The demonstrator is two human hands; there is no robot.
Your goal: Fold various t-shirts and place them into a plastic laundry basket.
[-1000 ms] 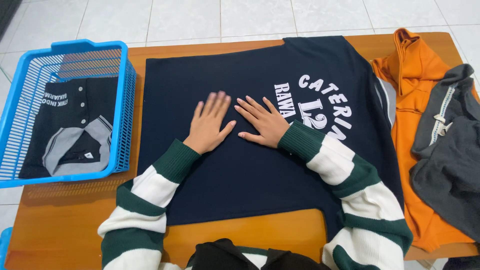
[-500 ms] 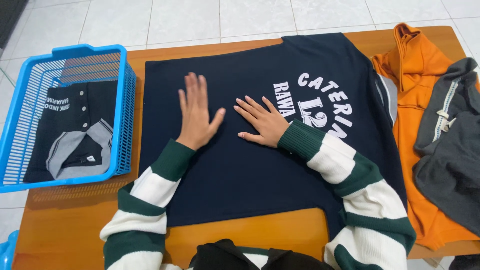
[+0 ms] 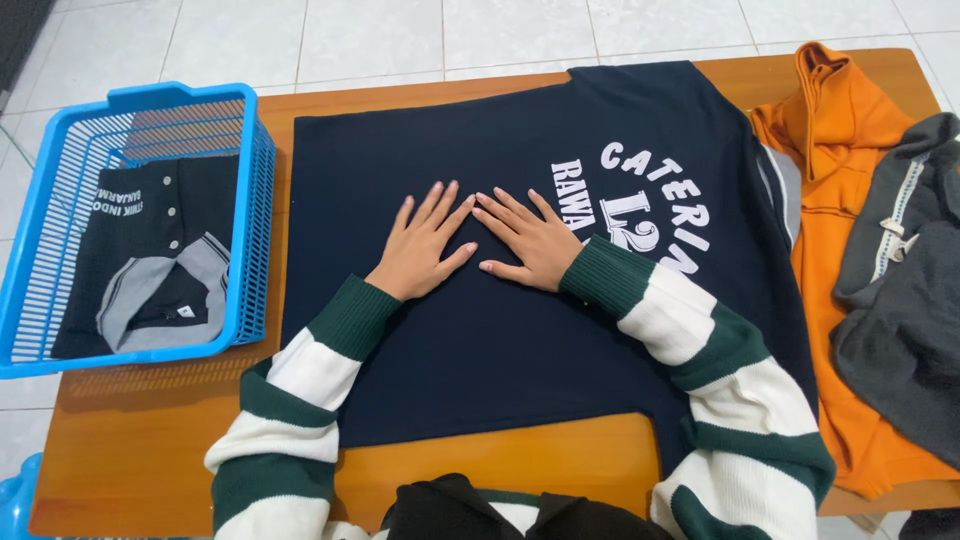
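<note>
Head view, both hands flat, fingers spread, on navy shirt, blue basket holding folded shirt.

Your left hand and right hand lie flat, palms down, fingers spread, fingertips nearly meeting. Both forearms angle inward in green-and-white striped sleeves.

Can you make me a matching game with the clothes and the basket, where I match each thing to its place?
Things:
1. navy shirt
2. blue basket
3. orange hoodie
4. grey garment

Places:
A. lying partly on the orange hoodie, at the table's right end
B. spread flat under both hands
C. at the table's left end, holding a folded dark polo
D. just right of the navy shirt

Pairs: 1-B, 2-C, 3-D, 4-A
</note>
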